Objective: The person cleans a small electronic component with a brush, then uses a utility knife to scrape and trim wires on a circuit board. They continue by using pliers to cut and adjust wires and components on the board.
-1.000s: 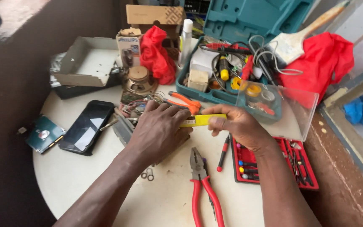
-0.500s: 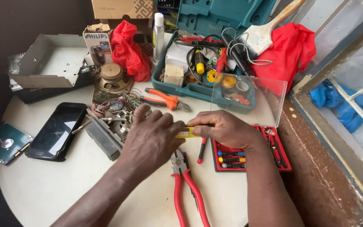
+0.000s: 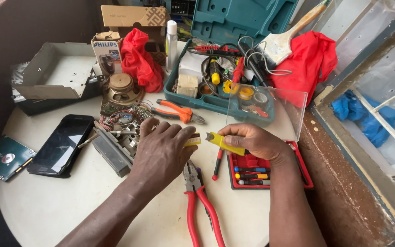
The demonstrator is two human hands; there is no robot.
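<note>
**Both hands on a yellow utility knife, mid-table**

Right hand [image 3: 252,142] is clamped round the yellow utility knife [image 3: 227,144], its front end pointing left toward the other hand. Left hand [image 3: 163,148] lies knuckles-up just beside it, fingers curled, pinching a small yellow piece [image 3: 193,140] at the fingertips. Narrow gap between that piece and the knife's nose; can't tell whether a blade is out.

Around them on the round white table [image 3: 51,210]:
- red-handled pliers [image 3: 200,206] just below the hands, jaws pointing up toward the left thumb
- red screwdriver-bit case [image 3: 270,174], open, under the right wrist
- red pen-like probe [image 3: 217,164] between pliers and case
- orange-handled cutters [image 3: 179,111] above the left hand
- circuit board with loose wires [image 3: 122,120] and a small speaker [image 3: 122,87], up-left
- black smartphone [image 3: 61,144] and a bare hard drive [image 3: 8,158], far left
- teal tool tray [image 3: 193,98], full, behind the hands
</note>
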